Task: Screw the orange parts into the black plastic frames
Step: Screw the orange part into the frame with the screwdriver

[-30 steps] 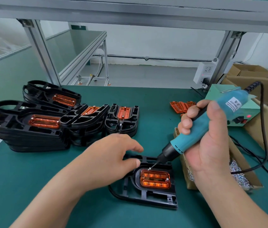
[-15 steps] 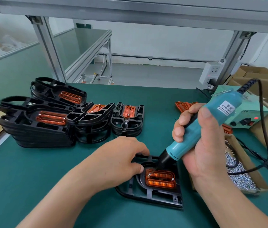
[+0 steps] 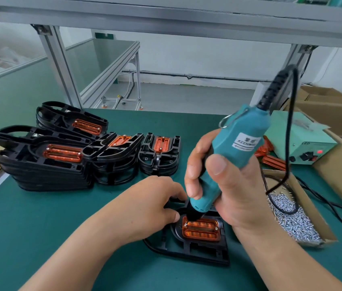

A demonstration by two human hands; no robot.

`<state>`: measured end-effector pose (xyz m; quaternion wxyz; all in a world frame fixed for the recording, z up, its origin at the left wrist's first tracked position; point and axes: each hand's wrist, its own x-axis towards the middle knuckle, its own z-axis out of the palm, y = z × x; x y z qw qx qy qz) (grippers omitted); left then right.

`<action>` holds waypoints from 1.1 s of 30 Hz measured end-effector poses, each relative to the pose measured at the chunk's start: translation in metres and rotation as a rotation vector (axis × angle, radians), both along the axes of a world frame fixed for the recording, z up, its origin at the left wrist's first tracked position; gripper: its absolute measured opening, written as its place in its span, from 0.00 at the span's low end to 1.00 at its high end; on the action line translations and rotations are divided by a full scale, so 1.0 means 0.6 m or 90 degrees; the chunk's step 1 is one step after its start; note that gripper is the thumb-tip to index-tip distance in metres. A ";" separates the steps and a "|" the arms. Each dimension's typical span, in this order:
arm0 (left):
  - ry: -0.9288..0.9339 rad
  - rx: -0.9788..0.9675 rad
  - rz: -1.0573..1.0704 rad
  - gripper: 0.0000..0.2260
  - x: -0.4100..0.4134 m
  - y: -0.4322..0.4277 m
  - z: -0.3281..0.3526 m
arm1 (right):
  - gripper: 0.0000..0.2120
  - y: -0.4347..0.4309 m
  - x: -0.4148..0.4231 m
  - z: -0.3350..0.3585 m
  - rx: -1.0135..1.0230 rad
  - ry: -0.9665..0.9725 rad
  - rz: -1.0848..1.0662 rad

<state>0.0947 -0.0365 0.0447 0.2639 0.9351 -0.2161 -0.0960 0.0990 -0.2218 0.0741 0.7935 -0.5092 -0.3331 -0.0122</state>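
Left hand (image 3: 155,206): fingers curled on frame (image 3: 187,248) edge, likely gripping it
Right hand (image 3: 228,192): grips screwdriver (image 3: 243,139)
Screwdriver tip: on orange part (image 3: 201,232), left corner

Green bench mat (image 3: 40,227) has one black frame (image 3: 187,248) lying flat up front. Stacks of frames (image 3: 40,171) sit behind-left of it, a cardboard box of screws (image 3: 314,213) is just to its right, and loose orange parts (image 3: 273,160) are behind-right.

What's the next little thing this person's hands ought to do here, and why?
Probably press the screwdriver straight down and drive the screw under it: its tip sits on the orange part's end nearest the left hand, which holds the black frame, and the other end already shows a second screw.
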 end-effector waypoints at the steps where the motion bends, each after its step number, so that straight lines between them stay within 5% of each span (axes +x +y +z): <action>1: 0.001 -0.004 0.001 0.13 -0.002 -0.001 0.004 | 0.13 0.002 0.001 0.000 -0.012 0.003 0.005; 14: -0.018 -0.040 -0.014 0.26 -0.007 -0.007 0.015 | 0.14 0.007 0.005 -0.006 -0.039 0.026 0.044; 19: 0.001 -0.011 0.008 0.15 -0.005 -0.006 0.005 | 0.18 0.003 0.004 -0.005 0.015 0.050 0.017; 33: -0.025 0.035 0.003 0.15 -0.004 0.000 -0.001 | 0.21 -0.029 0.000 0.070 0.074 -0.013 -0.154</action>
